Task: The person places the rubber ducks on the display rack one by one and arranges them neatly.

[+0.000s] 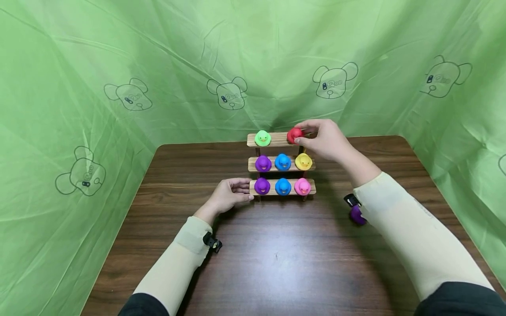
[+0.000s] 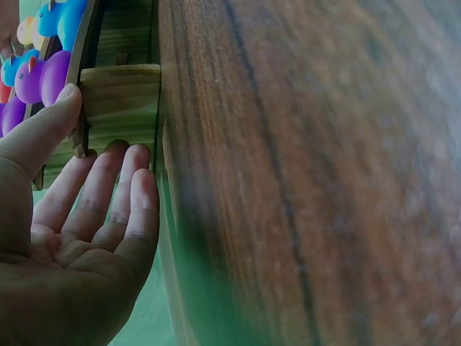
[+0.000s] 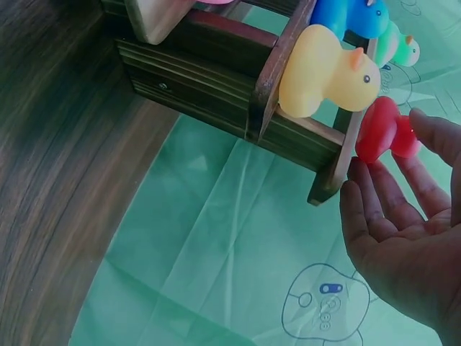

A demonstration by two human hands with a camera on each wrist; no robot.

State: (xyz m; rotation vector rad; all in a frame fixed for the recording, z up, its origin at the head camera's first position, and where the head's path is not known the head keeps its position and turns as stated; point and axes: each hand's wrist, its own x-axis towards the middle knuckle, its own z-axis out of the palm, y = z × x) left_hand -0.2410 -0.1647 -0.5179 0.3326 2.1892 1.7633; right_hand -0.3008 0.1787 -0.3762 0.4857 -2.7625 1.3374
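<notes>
My right hand [image 1: 326, 139] holds a red rubber duck [image 1: 294, 135] between thumb and fingers at the right end of the top step of a three-tier wooden rack [image 1: 279, 139]. In the right wrist view, the red duck [image 3: 382, 131] is right beside the step's end, behind a yellow duck [image 3: 317, 76]. My left hand [image 1: 227, 195] steadies the left end of the bottom step, its thumb at the front edge and its fingers against the side panel [image 2: 119, 104]. A green duck [image 1: 262, 138] sits at the top step's left end.
Purple, blue [image 1: 282, 162] and yellow ducks stand on the middle step; purple, blue and pink [image 1: 302, 186] ones line the bottom step. Another purple duck [image 1: 357, 216] lies on the table [image 1: 276, 263], partly hidden by my right sleeve. A green curtain [image 1: 276, 57] hangs behind the rack.
</notes>
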